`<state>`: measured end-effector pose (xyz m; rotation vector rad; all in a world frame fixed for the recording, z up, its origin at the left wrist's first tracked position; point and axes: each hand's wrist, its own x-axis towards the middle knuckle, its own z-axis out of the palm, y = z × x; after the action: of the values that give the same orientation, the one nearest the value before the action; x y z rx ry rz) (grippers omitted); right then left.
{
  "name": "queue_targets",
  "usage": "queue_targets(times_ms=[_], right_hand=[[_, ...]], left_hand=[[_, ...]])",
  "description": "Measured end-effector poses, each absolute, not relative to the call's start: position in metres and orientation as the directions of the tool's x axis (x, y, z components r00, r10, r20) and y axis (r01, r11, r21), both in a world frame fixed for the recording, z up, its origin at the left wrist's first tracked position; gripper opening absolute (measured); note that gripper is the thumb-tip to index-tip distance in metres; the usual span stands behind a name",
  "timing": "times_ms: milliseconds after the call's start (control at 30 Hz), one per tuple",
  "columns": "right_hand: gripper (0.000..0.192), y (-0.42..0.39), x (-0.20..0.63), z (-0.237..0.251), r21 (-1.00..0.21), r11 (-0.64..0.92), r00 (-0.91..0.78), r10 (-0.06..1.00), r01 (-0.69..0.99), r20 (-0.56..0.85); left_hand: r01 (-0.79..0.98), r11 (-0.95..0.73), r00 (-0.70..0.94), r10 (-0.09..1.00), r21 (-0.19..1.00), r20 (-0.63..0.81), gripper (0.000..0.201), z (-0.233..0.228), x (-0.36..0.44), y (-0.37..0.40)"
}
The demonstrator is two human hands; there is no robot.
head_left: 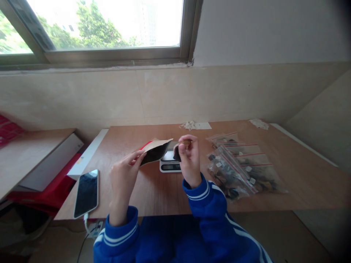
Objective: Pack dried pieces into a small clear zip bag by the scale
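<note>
The right hand (189, 157) has its grip pressed together, fingertips pinching a small dark-and-tan piece (183, 145) held up above the flat white digital kitchen scale (170, 163); what exactly the piece is cannot be made out. It looks light and small enough that a fingertip pinch is all it needs, though a crumbly or brittle bit could break under a hard squeeze. The left hand (124, 177) has thumb and fingers closed on the lower edge of an open brown kraft-paper pouch with a dark inner lining (155, 150), tilted with its mouth toward the right hand and lifted clear of the light brown wooden worktop (153, 190). The pouch seems thin, soft and easily creased, so it is best held near the rim to keep the mouth open.

To the right lies a heap of clear zip bags with red seals (242, 168), holding dark pieces. At the left edge, a black smartphone on a white cable (87, 193) lies flat.
</note>
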<state>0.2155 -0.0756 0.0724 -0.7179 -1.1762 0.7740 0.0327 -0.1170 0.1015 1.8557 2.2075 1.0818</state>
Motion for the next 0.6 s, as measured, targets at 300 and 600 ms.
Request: queue_targets(times_ms=[300, 600], right_hand=[[0.025, -0.046, 0.163, 0.083, -0.311, 0.926, -0.318, 0.368, 0.216, 0.874], [0.023, -0.041, 0.174, 0.063, -0.149, 0.86, -0.52, 0.423, 0.488, 0.742]], left_hand=[[0.796, -0.132, -0.164, 0.893, 0.591, 0.419, 0.027, 0.109, 0.023, -0.108], [0.697, -0.216, -0.096, 0.917, 0.684, 0.387, 0.028, 0.111, 0.005, -0.084]])
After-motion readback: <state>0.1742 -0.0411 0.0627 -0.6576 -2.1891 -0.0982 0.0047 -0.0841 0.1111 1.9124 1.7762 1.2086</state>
